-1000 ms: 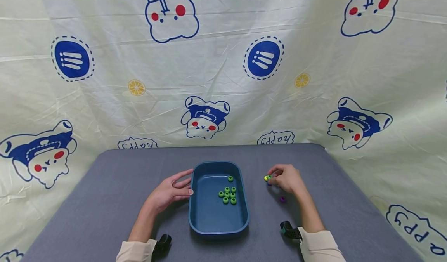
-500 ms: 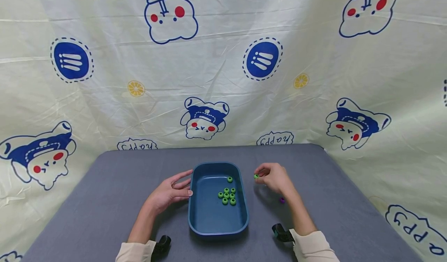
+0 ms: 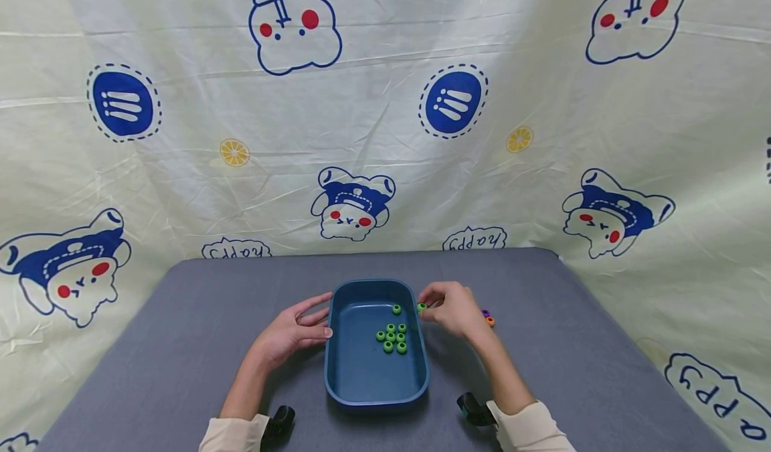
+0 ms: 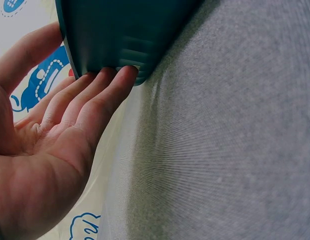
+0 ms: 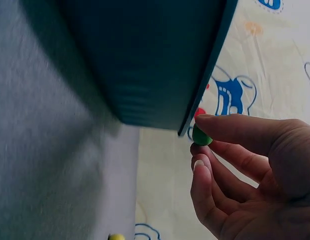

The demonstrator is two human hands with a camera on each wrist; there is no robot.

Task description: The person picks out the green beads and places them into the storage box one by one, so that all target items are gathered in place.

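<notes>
A blue rectangular tray [image 3: 361, 378] stands on the grey table, with several green beads [image 3: 391, 337] lying in its right half. My left hand [image 3: 291, 331] rests its straight fingers and thumb against the tray's left side; in the left wrist view the fingertips [image 4: 127, 72] touch the outer wall. At the tray's right rim, my right hand [image 3: 453, 310] pinches one green bead [image 5: 201, 136] between thumb and fingers. In the head view that held bead overlaps the rim.
Right of the right hand, a purple bead [image 3: 485, 313] and an orange bead [image 3: 490, 321] lie on the table [image 3: 578, 385]. A yellow bead [image 5: 116, 237] shows at the bottom of the right wrist view. A patterned curtain [image 3: 385, 117] hangs behind the table.
My right hand has carried the green bead leftward from the loose beads to the tray's right rim, uncovering the purple and orange beads. The left hand has stayed at the tray.
</notes>
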